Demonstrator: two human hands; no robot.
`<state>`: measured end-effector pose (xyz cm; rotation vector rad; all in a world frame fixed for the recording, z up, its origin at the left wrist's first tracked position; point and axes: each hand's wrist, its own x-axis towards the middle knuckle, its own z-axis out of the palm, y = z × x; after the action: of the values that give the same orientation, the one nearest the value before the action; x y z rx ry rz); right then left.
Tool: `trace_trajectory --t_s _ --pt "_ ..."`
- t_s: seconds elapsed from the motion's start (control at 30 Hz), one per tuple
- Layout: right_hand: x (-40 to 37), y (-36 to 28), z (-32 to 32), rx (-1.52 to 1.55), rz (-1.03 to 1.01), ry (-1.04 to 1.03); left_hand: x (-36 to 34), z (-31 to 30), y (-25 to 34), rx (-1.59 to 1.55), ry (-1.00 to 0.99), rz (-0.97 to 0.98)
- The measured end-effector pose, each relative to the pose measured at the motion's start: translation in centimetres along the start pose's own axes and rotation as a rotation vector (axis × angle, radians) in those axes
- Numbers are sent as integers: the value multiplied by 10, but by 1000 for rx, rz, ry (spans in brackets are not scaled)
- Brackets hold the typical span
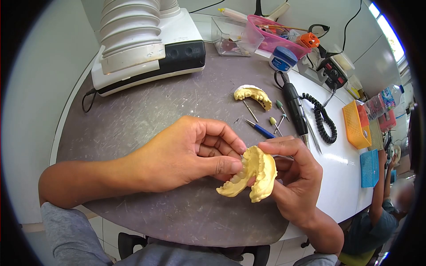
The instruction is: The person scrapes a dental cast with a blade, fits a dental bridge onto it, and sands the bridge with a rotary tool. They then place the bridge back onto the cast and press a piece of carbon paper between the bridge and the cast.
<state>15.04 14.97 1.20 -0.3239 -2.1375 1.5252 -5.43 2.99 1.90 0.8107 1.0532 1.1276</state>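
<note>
Grey scratched round table [133, 111] underneath, white ribbed-hose machine [146, 53] at the back. With the left hand [186, 153] pinched on top and the right hand [297, 177] wrapped round the side, held a pale yellow plaster model of teeth [259, 170] above the near table edge. Seemed to be fitting both halves together; called next for a gentle, steady squeeze.

Bare grey mat [146, 111] open to you beyond your left hand [186, 153], white suction unit [146, 44] walling off the far left, second dental cast [254, 94], loose burs [273, 120], handpiece [293, 104] and coiled cable [323, 119] crowding your right.
</note>
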Motion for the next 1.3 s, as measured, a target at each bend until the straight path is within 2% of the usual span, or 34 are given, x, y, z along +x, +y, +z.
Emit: trace_trajectory --t_s 1.3 --pt "0 5 -3 -26 -94 -67 0 -1 -3 59 -21 9"
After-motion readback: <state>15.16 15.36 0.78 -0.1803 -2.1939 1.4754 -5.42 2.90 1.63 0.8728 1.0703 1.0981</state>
